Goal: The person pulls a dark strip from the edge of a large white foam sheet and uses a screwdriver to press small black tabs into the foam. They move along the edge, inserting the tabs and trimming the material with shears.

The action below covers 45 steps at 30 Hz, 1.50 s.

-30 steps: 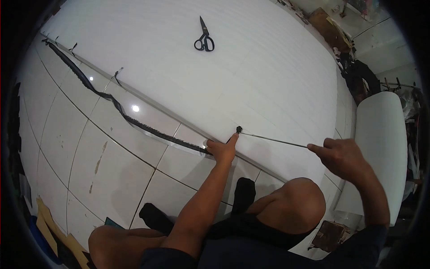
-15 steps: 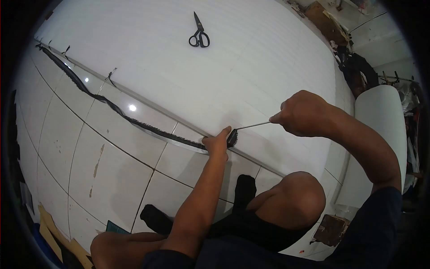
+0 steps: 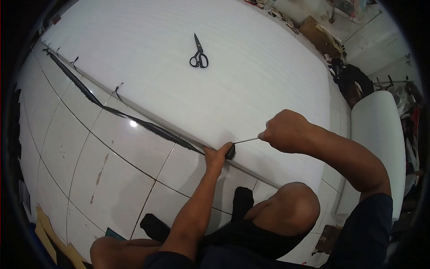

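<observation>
A long white foam-like slab (image 3: pixel 148 58) stretches across the floor in front of me. My left hand (image 3: pixel 215 158) is closed around a black fuzzy-edged strip (image 3: pixel 156 130), pressing it at the slab's near edge. The strip's short end (image 3: pixel 230 152) sticks out past my thumb, while its long part trails left beside the slab. In a fist, my right hand (image 3: pixel 286 131) grips a thin metal rod (image 3: pixel 246 140); its handle is hidden by the fingers. The rod's far tip meets the strip beside my left thumb. Dark ties (image 3: pixel 118 89) poke up along the slab's edge.
Black-handled scissors (image 3: pixel 198 54) lie on the slab. A large white roll (image 3: pixel 376 143) stands at the right. Farther back are a brown box (image 3: pixel 320 33) and a dark bundle (image 3: pixel 354 80). White tiles (image 3: pixel 121 166) cover the floor. Cardboard pieces (image 3: pixel 51 233) lie at lower left.
The view has tilted, so the slab and scissors sit lower in the picture. My right hand has come closer to my left, with less of the rod showing. The trailing strip has shifted slightly.
</observation>
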Each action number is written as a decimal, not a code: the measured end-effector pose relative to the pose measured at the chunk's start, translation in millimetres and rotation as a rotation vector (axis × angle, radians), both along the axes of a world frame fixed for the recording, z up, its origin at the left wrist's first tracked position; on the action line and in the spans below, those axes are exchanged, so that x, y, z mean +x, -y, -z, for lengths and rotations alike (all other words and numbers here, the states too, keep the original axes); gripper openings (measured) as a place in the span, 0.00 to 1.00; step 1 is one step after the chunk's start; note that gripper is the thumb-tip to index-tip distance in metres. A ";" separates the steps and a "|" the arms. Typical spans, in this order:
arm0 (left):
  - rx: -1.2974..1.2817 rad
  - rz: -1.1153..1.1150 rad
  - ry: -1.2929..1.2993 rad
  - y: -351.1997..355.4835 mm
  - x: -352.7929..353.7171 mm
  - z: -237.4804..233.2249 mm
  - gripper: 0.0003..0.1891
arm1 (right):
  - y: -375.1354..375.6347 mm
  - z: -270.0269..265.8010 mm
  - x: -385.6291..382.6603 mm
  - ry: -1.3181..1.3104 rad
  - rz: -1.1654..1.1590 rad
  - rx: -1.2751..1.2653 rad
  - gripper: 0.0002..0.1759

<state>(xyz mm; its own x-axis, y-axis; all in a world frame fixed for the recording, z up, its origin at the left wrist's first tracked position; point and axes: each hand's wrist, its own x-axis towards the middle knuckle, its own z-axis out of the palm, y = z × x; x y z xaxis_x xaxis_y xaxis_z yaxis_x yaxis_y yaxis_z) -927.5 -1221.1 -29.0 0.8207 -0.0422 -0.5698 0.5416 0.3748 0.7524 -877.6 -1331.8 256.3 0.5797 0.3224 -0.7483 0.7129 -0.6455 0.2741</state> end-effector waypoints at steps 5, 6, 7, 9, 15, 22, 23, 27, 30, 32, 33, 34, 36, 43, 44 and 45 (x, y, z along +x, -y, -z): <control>0.023 -0.012 0.076 4.8 7.3 -31.5 0.49 | 8.3 6.9 12.9 0.029 0.013 0.059 0.13; 0.013 -0.015 0.098 6.5 8.1 -33.3 0.49 | 11.9 6.8 15.9 0.043 0.013 0.082 0.11; 0.009 -0.015 0.106 5.7 3.1 -33.1 0.50 | 14.6 9.5 15.9 0.043 0.015 0.111 0.09; -0.066 -0.044 0.075 7.1 -1.1 -22.4 0.51 | 16.7 11.4 16.0 0.046 0.009 0.155 0.07; -0.194 -0.180 0.063 23.5 -4.5 20.5 0.47 | 12.0 -19.3 7.0 0.040 -0.005 0.132 0.06; -0.537 -0.183 0.152 13.9 -13.1 47.2 0.44 | 43.4 -155.8 -26.6 0.282 0.307 0.341 0.11; -0.541 -0.188 0.052 15.7 -14.7 53.3 0.40 | 65.5 -142.7 -30.6 0.349 0.404 0.441 0.14; -0.815 -0.039 -0.036 9.8 -17.7 93.9 0.44 | 165.8 19.8 -63.2 0.603 0.900 1.011 0.20; -1.008 0.023 -0.091 -14.8 -10.4 63.2 0.45 | 214.2 166.7 -85.8 0.798 1.102 1.259 0.20; -1.122 -0.026 -0.119 -21.6 -11.4 85.9 0.37 | 232.2 232.9 -88.4 0.903 1.061 1.265 0.20; -1.183 -0.065 -0.162 -23.5 -14.1 97.4 0.34 | 237.9 262.2 -88.5 0.920 1.102 1.286 0.20; -1.158 -0.087 -0.226 -23.5 -17.6 79.7 0.30 | 239.3 287.8 -90.4 1.045 1.052 1.145 0.21; -1.077 -0.167 -0.334 -19.2 -25.6 96.1 0.20 | 194.0 240.8 -87.2 1.303 0.750 0.914 0.21; -0.788 0.312 -0.084 -8.4 4.0 102.0 0.19 | 58.3 241.9 -178.8 -0.438 1.218 1.549 0.13; -0.726 0.352 -0.113 -9.1 2.9 100.6 0.19 | 49.7 258.6 -181.3 -0.660 1.278 1.426 0.15; -0.666 0.389 -0.139 -11.1 4.0 100.1 0.19 | 38.2 281.1 -183.0 -0.585 1.488 1.490 0.17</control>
